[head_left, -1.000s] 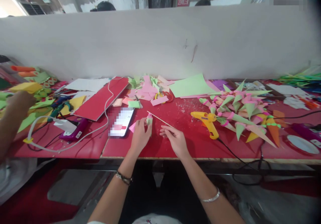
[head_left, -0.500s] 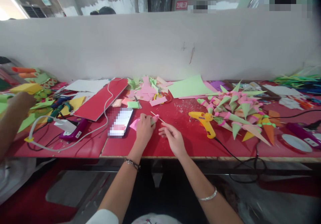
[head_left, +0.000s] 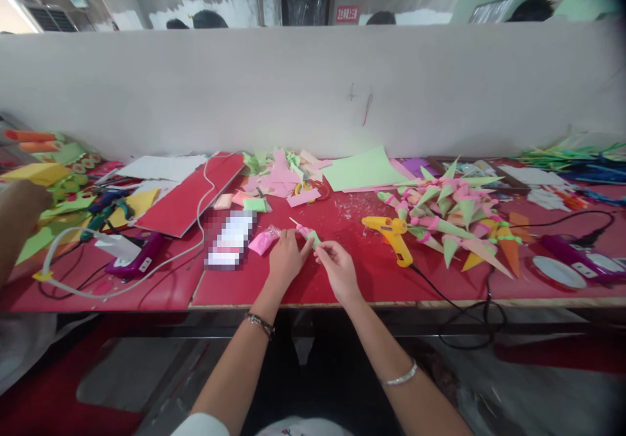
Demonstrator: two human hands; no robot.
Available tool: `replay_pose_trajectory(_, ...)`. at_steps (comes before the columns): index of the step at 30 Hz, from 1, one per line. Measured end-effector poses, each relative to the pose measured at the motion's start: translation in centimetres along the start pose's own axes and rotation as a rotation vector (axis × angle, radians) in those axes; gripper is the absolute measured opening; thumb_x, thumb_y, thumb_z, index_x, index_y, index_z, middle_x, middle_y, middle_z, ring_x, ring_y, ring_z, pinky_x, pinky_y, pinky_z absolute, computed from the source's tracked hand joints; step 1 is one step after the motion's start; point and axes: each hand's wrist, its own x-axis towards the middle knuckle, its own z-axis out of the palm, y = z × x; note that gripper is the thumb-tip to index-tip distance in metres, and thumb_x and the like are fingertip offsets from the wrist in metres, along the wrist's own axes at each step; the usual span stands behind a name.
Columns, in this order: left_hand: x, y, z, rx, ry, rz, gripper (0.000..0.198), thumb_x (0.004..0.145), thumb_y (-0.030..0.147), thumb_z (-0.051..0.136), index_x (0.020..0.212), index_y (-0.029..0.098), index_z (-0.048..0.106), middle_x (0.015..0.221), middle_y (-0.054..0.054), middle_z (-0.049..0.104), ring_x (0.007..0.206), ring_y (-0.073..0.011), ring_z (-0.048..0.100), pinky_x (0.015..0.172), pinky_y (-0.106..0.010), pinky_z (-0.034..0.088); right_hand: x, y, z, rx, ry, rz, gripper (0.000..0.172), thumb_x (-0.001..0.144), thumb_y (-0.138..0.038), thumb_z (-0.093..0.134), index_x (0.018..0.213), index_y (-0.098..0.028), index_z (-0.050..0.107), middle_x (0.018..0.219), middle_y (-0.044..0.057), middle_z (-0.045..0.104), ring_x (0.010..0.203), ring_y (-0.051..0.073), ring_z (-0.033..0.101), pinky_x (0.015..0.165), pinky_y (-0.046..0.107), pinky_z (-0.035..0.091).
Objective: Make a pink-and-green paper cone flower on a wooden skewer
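A small green paper cone (head_left: 313,235) with a pink band and a thin pale stick (head_left: 293,220) poking out at its far left end is held between my two hands, just above the red table. My left hand (head_left: 288,255) pinches it from the left side with thumb and fingers. From the right, my right hand (head_left: 338,270) grips the green part with its fingertips. Beside my left hand lies a shiny bright pink packet (head_left: 263,240). Part of the cone is hidden by my fingers.
A phone (head_left: 231,240) lies left of my hands. To the right are a yellow glue gun (head_left: 391,232) with a black cord and a pile of green and pink paper cones (head_left: 454,208). Paper scraps (head_left: 278,174) sit behind. Another person's arm (head_left: 22,221) reaches in at far left.
The stick that spanned between my hands now shows only at the upper left. My right fingers have closed on the green cone, and the pink packet is more exposed.
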Motion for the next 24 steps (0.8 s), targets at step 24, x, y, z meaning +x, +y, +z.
replay_pose_trajectory(24,2.6,-0.3,1.7,-0.521,0.007,-0.169,0.059,0.071,0.03,0.06,0.122,0.014,0.036,0.097,-0.008,0.058,0.085,-0.0172,0.057,0.075,-0.029,0.044,-0.2,-0.2,-0.1,0.122,-0.008,0.073,0.016,0.065,-0.032,0.066,0.074,-0.018,0.066,0.061,0.001,0.065,0.058,0.012,0.06,0.058,0.025,0.048)
